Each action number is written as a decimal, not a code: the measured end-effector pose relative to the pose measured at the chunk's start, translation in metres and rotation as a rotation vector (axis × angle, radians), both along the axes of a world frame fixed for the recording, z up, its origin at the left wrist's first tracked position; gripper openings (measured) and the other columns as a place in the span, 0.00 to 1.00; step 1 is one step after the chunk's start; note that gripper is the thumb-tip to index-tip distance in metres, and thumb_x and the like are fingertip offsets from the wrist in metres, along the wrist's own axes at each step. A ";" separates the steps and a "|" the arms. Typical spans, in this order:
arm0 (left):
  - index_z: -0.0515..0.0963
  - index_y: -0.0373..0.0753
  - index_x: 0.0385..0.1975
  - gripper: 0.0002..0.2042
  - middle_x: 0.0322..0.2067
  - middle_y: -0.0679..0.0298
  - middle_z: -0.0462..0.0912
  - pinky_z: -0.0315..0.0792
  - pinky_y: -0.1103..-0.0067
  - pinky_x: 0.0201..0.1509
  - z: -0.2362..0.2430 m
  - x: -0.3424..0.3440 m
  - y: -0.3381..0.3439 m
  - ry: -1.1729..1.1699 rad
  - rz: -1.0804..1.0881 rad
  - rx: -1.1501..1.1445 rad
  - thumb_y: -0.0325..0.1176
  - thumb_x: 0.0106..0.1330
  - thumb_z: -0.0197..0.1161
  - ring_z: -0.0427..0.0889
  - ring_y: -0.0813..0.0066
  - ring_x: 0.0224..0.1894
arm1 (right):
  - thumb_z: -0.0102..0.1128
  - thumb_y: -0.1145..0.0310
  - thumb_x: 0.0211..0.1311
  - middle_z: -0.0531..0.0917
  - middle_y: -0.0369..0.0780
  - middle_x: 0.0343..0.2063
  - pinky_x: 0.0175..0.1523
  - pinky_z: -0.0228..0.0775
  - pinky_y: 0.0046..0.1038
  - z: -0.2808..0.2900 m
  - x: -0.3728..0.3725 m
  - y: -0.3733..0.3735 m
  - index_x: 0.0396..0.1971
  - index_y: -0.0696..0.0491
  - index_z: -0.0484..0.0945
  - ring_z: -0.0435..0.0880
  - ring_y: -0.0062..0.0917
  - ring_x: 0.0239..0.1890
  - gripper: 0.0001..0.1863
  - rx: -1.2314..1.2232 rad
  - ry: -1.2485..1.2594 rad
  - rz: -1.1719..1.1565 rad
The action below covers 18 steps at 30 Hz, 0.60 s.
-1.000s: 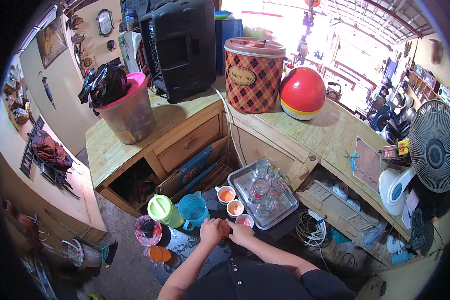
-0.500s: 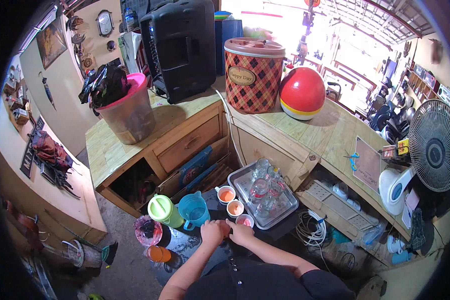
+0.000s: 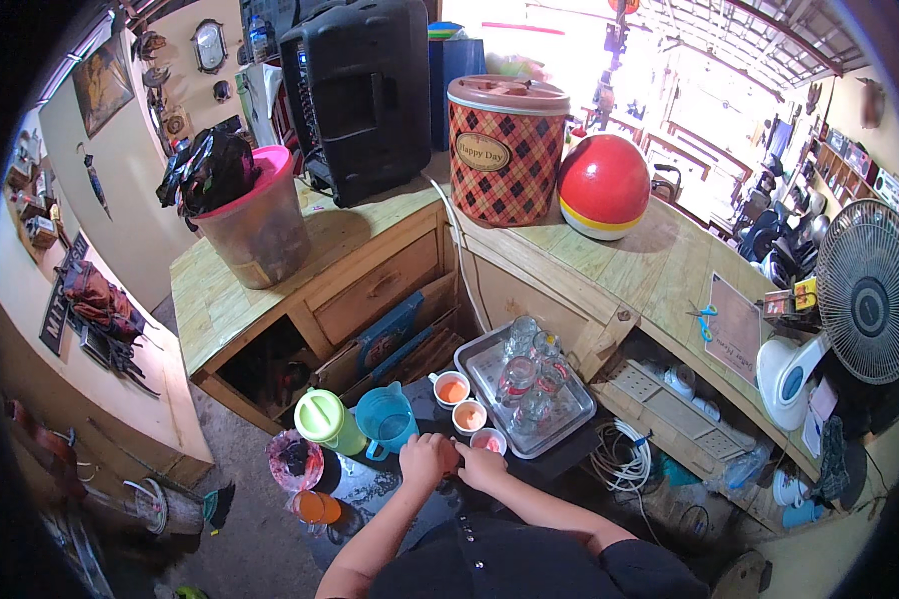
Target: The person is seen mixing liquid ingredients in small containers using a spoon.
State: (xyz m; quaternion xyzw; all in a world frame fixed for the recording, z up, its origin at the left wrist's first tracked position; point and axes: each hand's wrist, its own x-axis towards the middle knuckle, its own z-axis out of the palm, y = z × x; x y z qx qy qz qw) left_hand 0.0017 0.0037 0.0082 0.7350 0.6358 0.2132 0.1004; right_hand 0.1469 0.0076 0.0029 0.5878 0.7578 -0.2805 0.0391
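My left hand and my right hand meet over the near part of a dark low table. Both look closed around something small and reddish between them, too hidden to name. Just beyond my right hand stands a white cup with pink contents. Two more white cups, one with orange contents and one with paler orange contents, line up behind it. A blue translucent pitcher stands beyond my left hand, beside a light green lidded pitcher.
Right of the cups, a metal tray carries several upturned glasses. At the left are a pink-rimmed container with dark contents and a vessel of orange liquid. A wooden counter rises behind; coiled white cable lies right.
My two hands stay together in almost the same place, with only a slight shift of the fingers. The cups, pitchers and tray have not moved.
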 end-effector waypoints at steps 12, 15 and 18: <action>0.79 0.41 0.34 0.09 0.32 0.58 0.82 0.75 0.65 0.37 0.007 0.000 -0.008 0.166 0.067 -0.163 0.36 0.56 0.58 0.82 0.57 0.36 | 0.59 0.61 0.52 0.82 0.44 0.38 0.39 0.75 0.44 -0.003 0.001 -0.001 0.66 0.36 0.57 0.83 0.38 0.38 0.38 0.029 0.069 0.015; 0.80 0.43 0.34 0.08 0.31 0.59 0.82 0.75 0.66 0.36 -0.009 -0.001 -0.008 0.041 0.093 -0.148 0.35 0.56 0.58 0.81 0.59 0.35 | 0.59 0.60 0.53 0.82 0.43 0.37 0.39 0.75 0.44 -0.001 0.000 -0.001 0.66 0.36 0.57 0.83 0.38 0.38 0.38 0.015 0.068 0.016; 0.80 0.44 0.34 0.09 0.31 0.60 0.82 0.74 0.67 0.34 -0.004 -0.002 -0.005 -0.133 0.027 -0.024 0.35 0.55 0.58 0.82 0.60 0.34 | 0.59 0.60 0.53 0.82 0.43 0.36 0.39 0.75 0.44 0.001 0.000 0.000 0.66 0.36 0.56 0.83 0.38 0.37 0.38 0.010 0.028 0.020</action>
